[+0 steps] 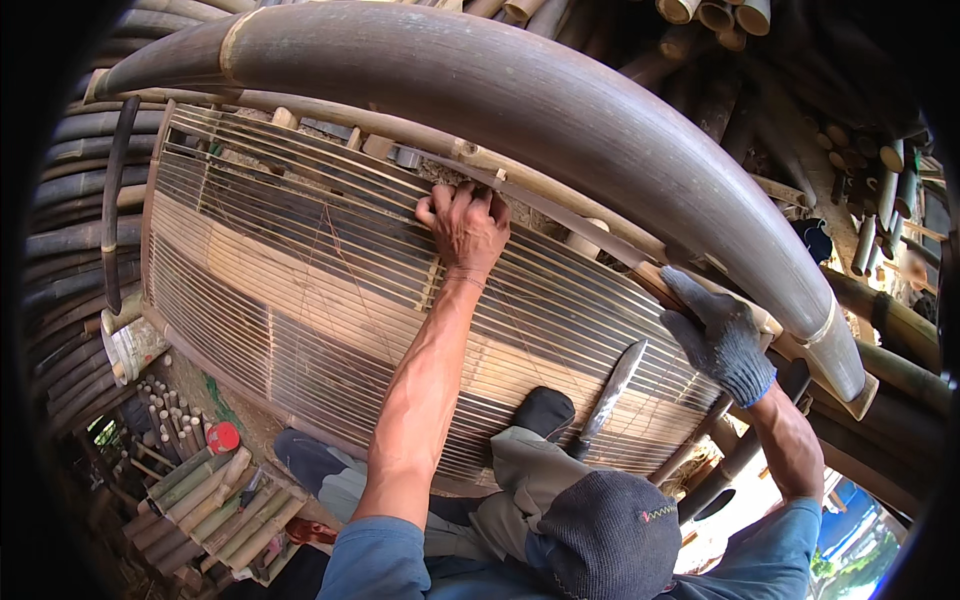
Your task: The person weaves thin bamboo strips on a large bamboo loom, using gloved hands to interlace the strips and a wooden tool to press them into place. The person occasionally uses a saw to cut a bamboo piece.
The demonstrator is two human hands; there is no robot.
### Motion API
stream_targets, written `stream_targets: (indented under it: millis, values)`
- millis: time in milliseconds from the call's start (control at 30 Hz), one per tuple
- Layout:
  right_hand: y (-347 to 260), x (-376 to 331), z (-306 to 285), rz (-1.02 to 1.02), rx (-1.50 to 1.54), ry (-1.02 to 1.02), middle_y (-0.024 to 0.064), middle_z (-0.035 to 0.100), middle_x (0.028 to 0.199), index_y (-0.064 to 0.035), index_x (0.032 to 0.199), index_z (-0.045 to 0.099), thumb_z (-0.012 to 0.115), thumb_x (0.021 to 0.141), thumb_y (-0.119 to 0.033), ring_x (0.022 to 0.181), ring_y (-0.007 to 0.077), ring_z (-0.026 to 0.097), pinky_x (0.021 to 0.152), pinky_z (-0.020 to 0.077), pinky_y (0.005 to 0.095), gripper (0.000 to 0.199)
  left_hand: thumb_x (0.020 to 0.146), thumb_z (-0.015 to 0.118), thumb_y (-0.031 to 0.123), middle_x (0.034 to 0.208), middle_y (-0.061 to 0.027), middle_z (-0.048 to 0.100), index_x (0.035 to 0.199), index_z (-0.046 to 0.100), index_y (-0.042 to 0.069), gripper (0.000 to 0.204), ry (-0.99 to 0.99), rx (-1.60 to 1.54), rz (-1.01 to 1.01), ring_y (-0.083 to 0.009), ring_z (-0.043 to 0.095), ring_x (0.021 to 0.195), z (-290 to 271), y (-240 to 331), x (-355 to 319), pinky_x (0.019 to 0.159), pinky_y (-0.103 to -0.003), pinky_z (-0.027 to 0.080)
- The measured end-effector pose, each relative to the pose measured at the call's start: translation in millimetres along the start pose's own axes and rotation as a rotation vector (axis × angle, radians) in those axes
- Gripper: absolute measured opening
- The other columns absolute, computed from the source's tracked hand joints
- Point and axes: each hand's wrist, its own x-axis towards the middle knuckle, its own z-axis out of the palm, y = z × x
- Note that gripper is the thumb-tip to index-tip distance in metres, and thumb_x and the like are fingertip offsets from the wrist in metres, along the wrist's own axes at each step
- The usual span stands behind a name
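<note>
My right hand [715, 335], in a dark grey knit glove, is closed around the wooden handle [655, 284] of a handsaw. The saw blade [560, 215] runs to the far left, beyond my other hand, under a thick bamboo pole. Bare and with curled fingers, my left hand [467, 232] is closed beside the blade. The pale end of a small bamboo piece [500, 177] shows at its fingertips against the blade; the rest of that piece is hidden. Below both hands spreads a panel of thin parallel bamboo slats [330, 255].
A thick bamboo pole [450, 75] spans the far side. A long knife [612, 395] lies on the slats, near a dark foot [545, 412]. At the left stand a white bucket [135, 345], cut bamboo pieces [225, 505] and a red lid [223, 437]. Bamboo poles [720, 15] are stacked behind.
</note>
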Motion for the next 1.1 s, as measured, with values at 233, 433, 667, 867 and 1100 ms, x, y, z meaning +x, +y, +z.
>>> stream_targets:
  millis: [233, 433, 667, 867, 1100]
  values:
    - [-4.7, -29.6, -23.8, 0.036, 0.014, -0.034, 0.0228, 0.07, 0.11, -0.0061, 0.132, 0.062, 0.074, 0.084, -0.013, 0.098, 0.0367, 0.071, 0.087, 0.0545, 0.044, 0.05, 0.073, 0.075, 0.017, 0.09, -0.0033, 0.064, 0.076, 0.071, 0.008, 0.011, -0.033, 0.001, -0.011, -0.0262, 0.05, 0.094, -4.8, 1.1, -2.3, 0.09, -0.047, 0.03]
    - [-0.7, -40.2, -18.1, -0.019, 0.003, 0.037, 0.0242, 0.072, 0.103, -0.0045, 0.133, 0.061, 0.074, 0.085, -0.015, 0.093, 0.0356, 0.073, 0.081, 0.0569, 0.0409, 0.05, 0.074, 0.074, 0.017, 0.087, -0.0039, 0.062, 0.075, 0.071, 0.008, 0.009, -0.007, -0.011, -0.003, -0.0268, 0.05, 0.092, -7.2, -2.4, -6.3, 0.089, -0.048, 0.03]
    - [26.4, -67.9, -24.0, 0.027, -0.131, 0.131, 0.0216, 0.072, 0.092, -0.0092, 0.13, 0.064, 0.078, 0.082, -0.019, 0.08, 0.036, 0.073, 0.073, 0.058, 0.0409, 0.051, 0.076, 0.072, 0.018, 0.082, -0.0024, 0.059, 0.079, 0.072, 0.01, 0.008, 0.0, 0.013, -0.001, -0.0258, 0.051, 0.092, 0.1, -0.1, -2.9, 0.089, -0.045, 0.029]
    - [20.2, -76.6, -35.5, 0.129, 0.052, 0.004, 0.0211, 0.072, 0.087, -0.0101, 0.131, 0.064, 0.076, 0.085, -0.025, 0.075, 0.036, 0.072, 0.07, 0.0576, 0.0409, 0.05, 0.073, 0.074, 0.017, 0.078, -0.0029, 0.057, 0.07, 0.068, 0.008, 0.011, 0.021, 0.015, 0.006, -0.0253, 0.051, 0.09, -3.2, -1.9, -5.2, 0.087, -0.046, 0.03]
    - [29.9, -80.9, -33.7, 0.01, -0.083, 0.143, 0.0193, 0.072, 0.086, -0.0115, 0.13, 0.063, 0.077, 0.083, -0.022, 0.074, 0.0369, 0.072, 0.069, 0.0578, 0.0416, 0.051, 0.075, 0.072, 0.016, 0.079, -0.0024, 0.058, 0.069, 0.067, 0.008, 0.012, 0.048, 0.003, 0.041, -0.025, 0.051, 0.09, -5.9, -1.6, -0.1, 0.087, -0.046, 0.03]
